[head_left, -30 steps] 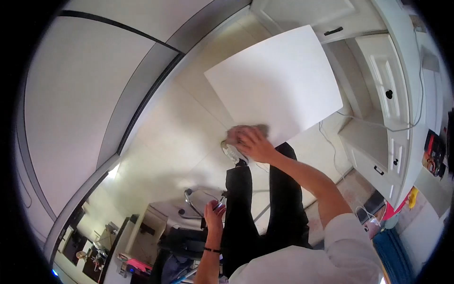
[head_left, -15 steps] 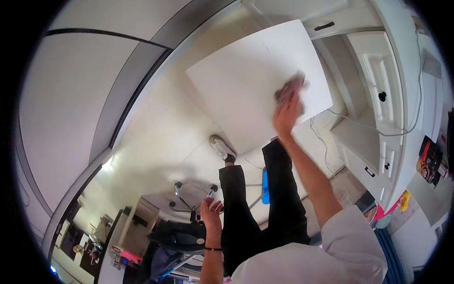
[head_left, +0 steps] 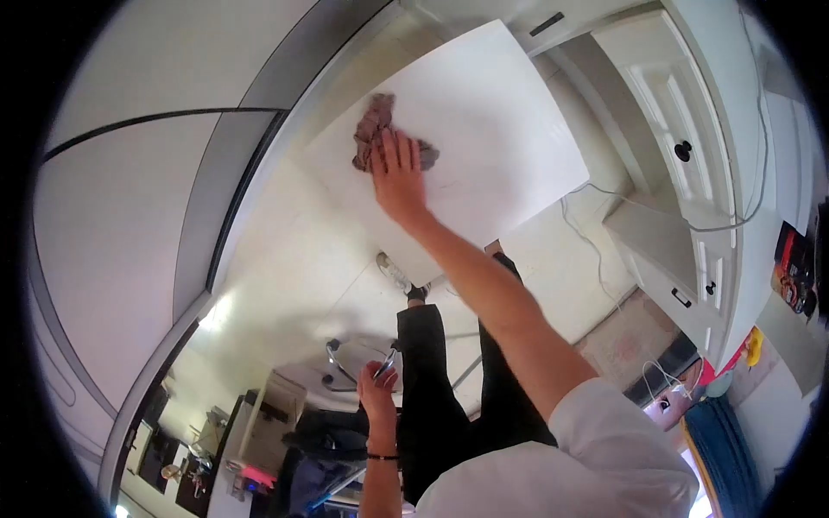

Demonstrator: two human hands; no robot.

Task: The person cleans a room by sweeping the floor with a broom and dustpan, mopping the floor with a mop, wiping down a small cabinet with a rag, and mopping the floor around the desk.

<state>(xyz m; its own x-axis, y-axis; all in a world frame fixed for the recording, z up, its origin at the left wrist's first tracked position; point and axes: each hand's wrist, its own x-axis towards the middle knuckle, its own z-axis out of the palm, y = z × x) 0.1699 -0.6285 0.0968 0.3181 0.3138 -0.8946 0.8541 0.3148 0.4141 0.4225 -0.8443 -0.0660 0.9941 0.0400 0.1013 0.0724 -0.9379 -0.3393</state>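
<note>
My right hand lies on a crumpled grey-brown cloth, pressing it against the left part of a white tabletop. The cloth bunches out beyond the fingertips and to the right of the hand. Lower down, beside my left leg, my left hand is held with its fingers curled. Something shiny shows at those fingers, but I cannot make out whether it is held or is a chair leg behind. Around the left wrist sits a dark band.
White cabinets with a black knob line the right side. A grey cable hangs across them. A wheeled chair stands behind my left hand. My shoe is on the pale floor by the tabletop's near side. A large light panel is at left.
My right hand has swept the cloth from the right side of the tabletop to its left side. The left hand stays in nearly the same place. The whole view has shifted slightly.
</note>
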